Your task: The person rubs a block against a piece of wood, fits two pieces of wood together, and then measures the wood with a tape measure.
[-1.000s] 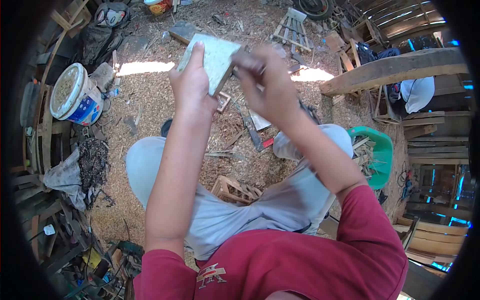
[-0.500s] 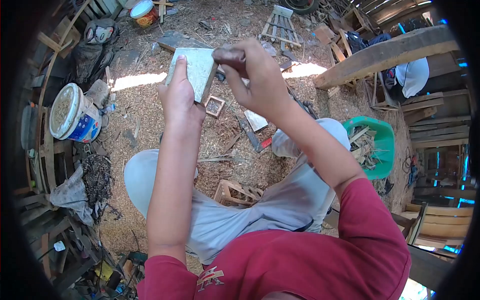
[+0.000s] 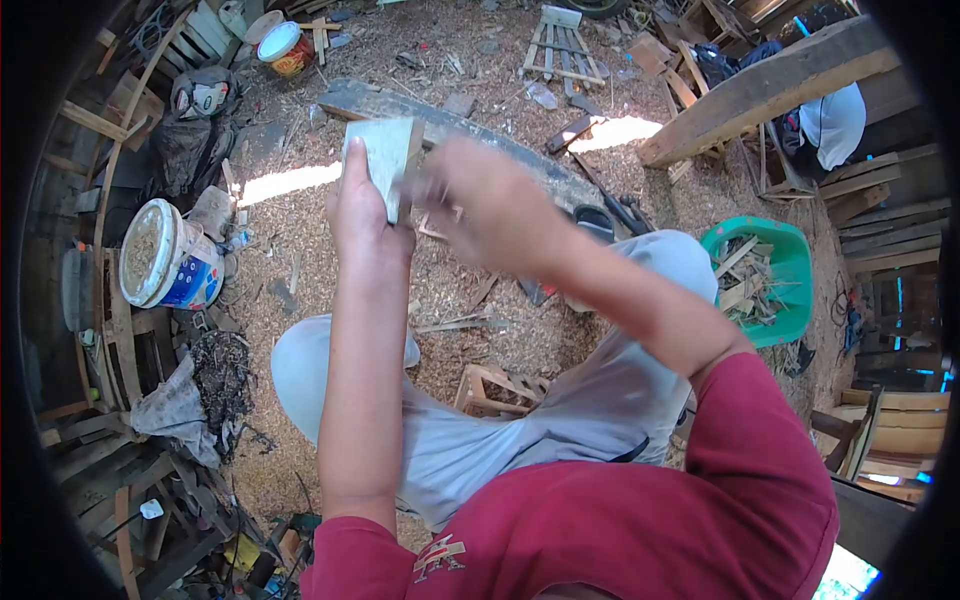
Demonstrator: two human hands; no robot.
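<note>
A flat pale board (image 3: 385, 160) stands raised in front of the person, held nearly edge-on, its broad face turned toward the left. The left hand (image 3: 362, 215) grips it from below and behind: the fingers lie closed along the near face, one finger pointing straight up the board, and the palm cups its lower edge. So the board sits at the top of the left hand, sticking up past the fingertips.

The right hand (image 3: 478, 205) is just to the right of the board, level with its lower half and touching or nearly touching its right edge. It is smeared by motion blur, so I cannot tell whether its fingers are curled or spread, nor whether they pinch anything.

Below both hands are the person's knees in light grey trousers (image 3: 560, 400), with a small wooden crate (image 3: 497, 388) on the ground between them. The floor under the hands is covered in sawdust and wood chips (image 3: 300, 240). Beyond the board, farther from the hands, lies a long dark plank (image 3: 450, 125). Well to the left of the left hand stands a white bucket (image 3: 168, 258); well to the right of the right hand, a green basin (image 3: 762, 282) holds wood scraps.
</note>
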